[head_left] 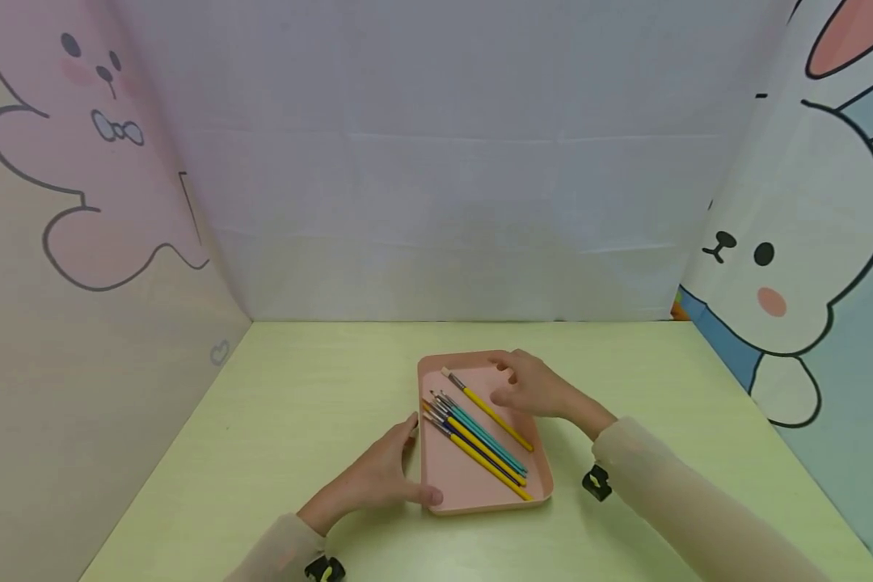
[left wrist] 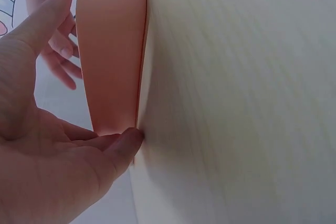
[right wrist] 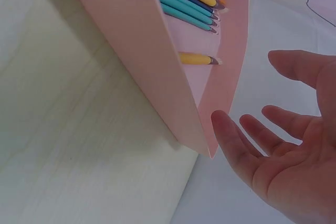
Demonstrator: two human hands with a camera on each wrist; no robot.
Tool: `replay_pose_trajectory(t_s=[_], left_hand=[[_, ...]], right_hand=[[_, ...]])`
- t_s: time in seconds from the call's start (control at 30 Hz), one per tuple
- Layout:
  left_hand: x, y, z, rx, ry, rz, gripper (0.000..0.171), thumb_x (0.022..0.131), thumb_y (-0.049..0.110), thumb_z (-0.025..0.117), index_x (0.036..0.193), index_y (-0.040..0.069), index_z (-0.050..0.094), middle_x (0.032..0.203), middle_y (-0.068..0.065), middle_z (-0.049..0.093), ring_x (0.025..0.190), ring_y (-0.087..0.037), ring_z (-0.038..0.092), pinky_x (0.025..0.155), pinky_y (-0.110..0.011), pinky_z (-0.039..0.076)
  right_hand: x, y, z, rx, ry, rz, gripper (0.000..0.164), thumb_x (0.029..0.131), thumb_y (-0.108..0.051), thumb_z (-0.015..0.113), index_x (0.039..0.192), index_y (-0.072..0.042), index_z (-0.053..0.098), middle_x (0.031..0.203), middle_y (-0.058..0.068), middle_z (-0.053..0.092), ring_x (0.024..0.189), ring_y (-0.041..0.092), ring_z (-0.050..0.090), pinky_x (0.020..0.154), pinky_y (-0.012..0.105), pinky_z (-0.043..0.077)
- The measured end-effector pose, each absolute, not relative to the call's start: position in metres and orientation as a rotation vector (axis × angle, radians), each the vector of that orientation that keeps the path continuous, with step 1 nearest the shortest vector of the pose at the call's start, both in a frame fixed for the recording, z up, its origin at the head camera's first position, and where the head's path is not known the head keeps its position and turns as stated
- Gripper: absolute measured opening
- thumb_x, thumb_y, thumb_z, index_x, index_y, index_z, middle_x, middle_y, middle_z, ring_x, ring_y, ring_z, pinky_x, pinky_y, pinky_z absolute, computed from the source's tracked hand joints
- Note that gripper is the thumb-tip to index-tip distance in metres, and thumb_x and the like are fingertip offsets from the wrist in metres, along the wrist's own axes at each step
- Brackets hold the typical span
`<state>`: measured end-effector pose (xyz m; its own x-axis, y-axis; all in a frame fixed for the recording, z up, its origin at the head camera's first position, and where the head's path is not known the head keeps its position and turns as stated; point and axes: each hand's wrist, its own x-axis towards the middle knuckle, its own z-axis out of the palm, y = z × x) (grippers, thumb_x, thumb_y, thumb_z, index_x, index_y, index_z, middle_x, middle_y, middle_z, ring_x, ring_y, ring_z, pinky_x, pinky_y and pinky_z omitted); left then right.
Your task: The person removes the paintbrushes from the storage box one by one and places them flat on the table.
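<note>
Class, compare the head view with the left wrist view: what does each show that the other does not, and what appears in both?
Only the head view: the yellow, turquoise and dark blue paintbrushes lying inside the tray, and the two pale sleeves.

Only the left wrist view: a close, face-on look at the tray's outer side wall beside the left hand.

Both: the tray itself, the table, the left hand and the right hand.

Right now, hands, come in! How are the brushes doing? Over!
Left grip touching left side of tray. Right grip empty, by its far right corner. Brushes bunched in tray, one yellow brush apart. Nothing visibly in the way.
</note>
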<state>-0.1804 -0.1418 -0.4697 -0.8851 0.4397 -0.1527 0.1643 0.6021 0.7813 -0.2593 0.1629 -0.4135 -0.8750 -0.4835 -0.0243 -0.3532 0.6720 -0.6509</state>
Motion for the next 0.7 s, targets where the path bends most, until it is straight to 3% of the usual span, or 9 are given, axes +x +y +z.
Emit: replay_pose_trajectory(t_s=[0.27,0.37,0.5,0.7], left_hand=[[-0.182,-0.141,-0.470,0.567,2.455,1.185,0.139,0.075,0.049,0.097,0.170,0.003,0.007,0.175,-0.018,0.019,0.159,-0.037,0.027,0.128,-0.056,0.030],[-0.182,-0.140,-0.468,0.596,2.443,1.198,0.141,0.074,0.046,0.098,0.170,0.003,0.005,0.176,-0.018,0.017,0.160,-0.037,0.024,0.129,-0.056,0.028],[-0.180,-0.141,-0.469,0.615,2.440,1.213,0.142,0.073,0.045,0.099,0.171,0.004,0.004,0.176,-0.018,0.016,0.161,-0.037,0.022,0.129,-0.058,0.026],[-0.178,-0.140,-0.472,0.611,2.444,1.216,0.144,0.073,0.048,0.098,0.170,0.001,0.002,0.176,-0.019,0.015,0.161,-0.037,0.022,0.129,-0.058,0.026]], right_hand=[[-0.261,0.158,-0.423,-0.824,2.605,-1.110,0.068,0.097,-0.003,0.069,0.159,-0.015,0.045,0.152,0.017,0.052,0.125,0.044,0.054,0.099,0.058,0.055],[-0.261,0.155,-0.425,-0.858,2.591,-1.121,0.069,0.096,0.001,0.067,0.160,-0.016,0.045,0.157,0.018,0.046,0.127,0.045,0.053,0.100,0.060,0.054],[-0.260,0.151,-0.425,-0.791,2.601,-1.057,0.065,0.097,-0.003,0.069,0.158,-0.010,0.046,0.155,0.025,0.047,0.125,0.043,0.057,0.100,0.056,0.057],[-0.261,0.146,-0.425,-0.670,2.651,-0.925,0.059,0.098,-0.010,0.072,0.151,0.005,0.050,0.142,0.027,0.059,0.112,0.036,0.066,0.099,0.052,0.060]])
